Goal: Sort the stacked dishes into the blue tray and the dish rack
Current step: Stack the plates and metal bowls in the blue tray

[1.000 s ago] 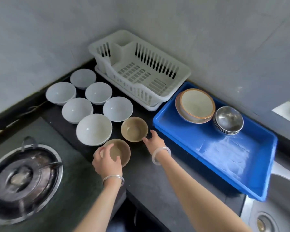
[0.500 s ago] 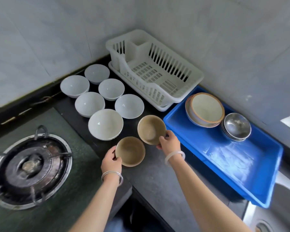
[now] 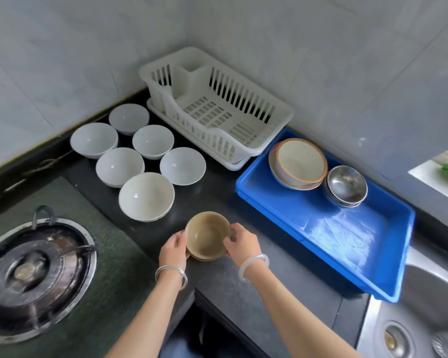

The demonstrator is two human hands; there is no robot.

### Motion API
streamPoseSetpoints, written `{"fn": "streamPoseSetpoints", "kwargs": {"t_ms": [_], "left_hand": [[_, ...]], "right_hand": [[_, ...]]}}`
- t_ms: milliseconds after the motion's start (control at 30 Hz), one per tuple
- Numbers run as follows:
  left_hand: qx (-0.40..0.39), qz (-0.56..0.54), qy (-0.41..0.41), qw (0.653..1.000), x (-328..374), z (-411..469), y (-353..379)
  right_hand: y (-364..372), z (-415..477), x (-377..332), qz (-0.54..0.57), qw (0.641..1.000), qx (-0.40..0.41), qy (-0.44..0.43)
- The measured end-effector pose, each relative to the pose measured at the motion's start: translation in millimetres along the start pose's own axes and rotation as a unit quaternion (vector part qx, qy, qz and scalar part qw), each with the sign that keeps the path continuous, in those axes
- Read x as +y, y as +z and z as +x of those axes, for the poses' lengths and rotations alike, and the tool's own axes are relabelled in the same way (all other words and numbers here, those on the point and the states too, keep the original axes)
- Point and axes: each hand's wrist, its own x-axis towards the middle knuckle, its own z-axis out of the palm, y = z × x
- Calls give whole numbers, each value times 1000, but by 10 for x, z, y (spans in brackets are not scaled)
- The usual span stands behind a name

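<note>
In a tiled kitchen corner, a dark, speckled stone table (image 3: 269, 280) is running beneath grey glazed wall tiles (image 3: 321, 60).

- Blue tray (image 3: 347, 228): rectangular moulded plastic, glossy, its floor scuffed pale; it is lying on the table by the wall.
- Cream bowls (image 3: 300, 161): ceramic, round, brown-rimmed and nested; they are sitting in the tray's far left corner.
- Steel bowls (image 3: 347, 186): polished metal in a small nested stack; they are sitting in the tray just beside the cream bowls.
- Dish rack (image 3: 217, 117): white slotted plastic on a drip base with a cutlery pocket at its far end; it is standing just left of the tray's far corner.
- White bowls (image 3: 146, 196): six, smooth and glazed, upright; they are clustering left of the tray, in front of the rack.
- Brown bowls (image 3: 207, 235): matte tan, two nested; they are sitting on the table in front of the tray's near left corner.
- Left hand (image 3: 172, 250): its fingers are curling round the left side of the brown bowls; a silver bangle (image 3: 171, 275) is circling the wrist.
- Right hand (image 3: 241, 244): it is pinching the right rim of the brown bowls; a white bangle (image 3: 254, 264) is circling the wrist.
- Gas burner (image 3: 34, 270): a round metal ring, tarnished dark; it is lying far left of the tray.
- Sink (image 3: 411, 332): brushed steel; it is adjoining the tray's near end.
</note>
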Motion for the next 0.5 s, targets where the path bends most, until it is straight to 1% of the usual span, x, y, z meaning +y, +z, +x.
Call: {"fn": "streamPoseSetpoints", "kwargs": {"t_ms": [167,233,300,367,400,433,500], "left_hand": [[0,13,-3,1000,-21,21,-10],[-2,0,-14,1000,-14,30,-17],[-2,-8,-22,1000,5,20,-2],[-4,-8,-20,1000,40,-9,34],[-8,-5,-16,1000,62,-25,61],[-14,-4,-10,1000,86,-42,78],[-29,-6,6,1000,165,-82,136]], "right_hand": [[17,62,57,-48,999,16,12],[4,95,98,-39,999,4,25],[-15,132,120,38,997,-39,51],[-30,141,119,161,978,-82,101],[-36,139,120,211,966,-88,119],[-37,132,119,237,960,-83,124],[-76,122,128,250,960,-53,111]]}}
